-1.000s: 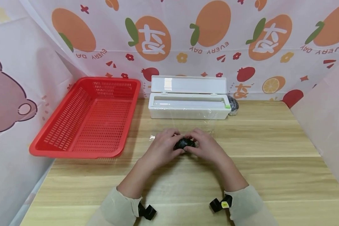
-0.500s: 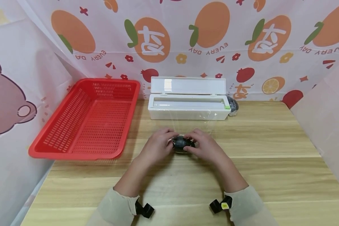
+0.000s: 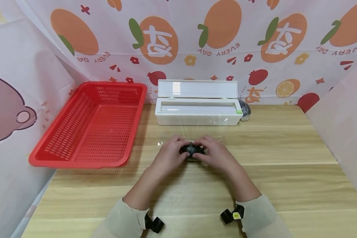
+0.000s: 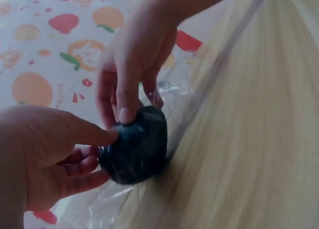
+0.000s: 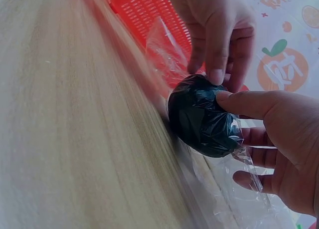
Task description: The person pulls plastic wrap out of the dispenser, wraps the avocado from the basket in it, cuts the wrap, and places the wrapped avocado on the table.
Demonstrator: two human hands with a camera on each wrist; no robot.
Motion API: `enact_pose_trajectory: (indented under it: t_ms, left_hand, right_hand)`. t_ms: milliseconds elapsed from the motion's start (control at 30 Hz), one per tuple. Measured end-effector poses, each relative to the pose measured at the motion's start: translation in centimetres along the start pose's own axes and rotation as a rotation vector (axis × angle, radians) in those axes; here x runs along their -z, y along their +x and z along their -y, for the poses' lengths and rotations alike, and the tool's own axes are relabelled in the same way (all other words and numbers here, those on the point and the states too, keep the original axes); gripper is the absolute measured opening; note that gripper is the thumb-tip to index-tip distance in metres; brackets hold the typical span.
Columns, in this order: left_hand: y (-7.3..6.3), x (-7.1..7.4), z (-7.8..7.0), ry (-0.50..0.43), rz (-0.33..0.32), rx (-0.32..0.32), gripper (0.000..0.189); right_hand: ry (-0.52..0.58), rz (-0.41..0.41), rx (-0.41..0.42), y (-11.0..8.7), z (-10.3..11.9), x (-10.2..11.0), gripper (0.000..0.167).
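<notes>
A dark, rounded, fist-sized item [image 3: 191,149], nearly black with a green tint, is partly covered in clear cling film [image 4: 177,87]. I cannot tell its exact kind. My left hand [image 3: 169,154] pinches its left end between thumb and fingers. At the right end, my right hand [image 3: 216,152] holds it the same way, and loose film [image 5: 234,184] lies around those fingers. Behind the hands stands a white cling film dispenser [image 3: 197,120] with its lid raised; a sheet of film stretches from it toward the item. Fingers hide the item's ends.
A red perforated basket [image 3: 83,163] stands at the left of the wooden table [image 3: 285,185]. Against the dispenser's right end sits another dark item wrapped in film [image 3: 245,110]. A fruit-print cloth [image 3: 190,39] hangs behind.
My left hand let its thumb slip back from the front of the item, then brought it forward again. The item turned slightly between the hands; my right hand stayed nearly still.
</notes>
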State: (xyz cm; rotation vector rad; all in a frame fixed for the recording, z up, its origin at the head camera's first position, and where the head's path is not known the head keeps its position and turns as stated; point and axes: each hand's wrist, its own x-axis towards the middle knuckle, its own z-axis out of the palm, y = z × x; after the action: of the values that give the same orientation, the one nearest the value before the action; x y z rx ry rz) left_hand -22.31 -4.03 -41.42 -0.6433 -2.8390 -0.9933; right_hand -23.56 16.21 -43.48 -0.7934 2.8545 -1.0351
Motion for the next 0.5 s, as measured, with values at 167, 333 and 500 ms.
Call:
enact_pose_trajectory:
  t_ms: [167,333,500]
  left_hand:
    - [0.13,0.16,0.53,-0.02,0.031,0.04,0.037]
    - [0.21,0.01,0.77,0.006,0.046,0.011,0.043]
    - [0.18,-0.19,0.97,0.076,0.043,-0.032,0.041]
  right_hand:
    - [0.0,0.009,-0.012,0.08,-0.02,-0.01,0.034]
    - [-0.006,0.011,-0.027,0.11,-0.09,0.1,0.034]
    - [-0.008,-0.049,-0.051,0.2,-0.12,0.52,0.033]
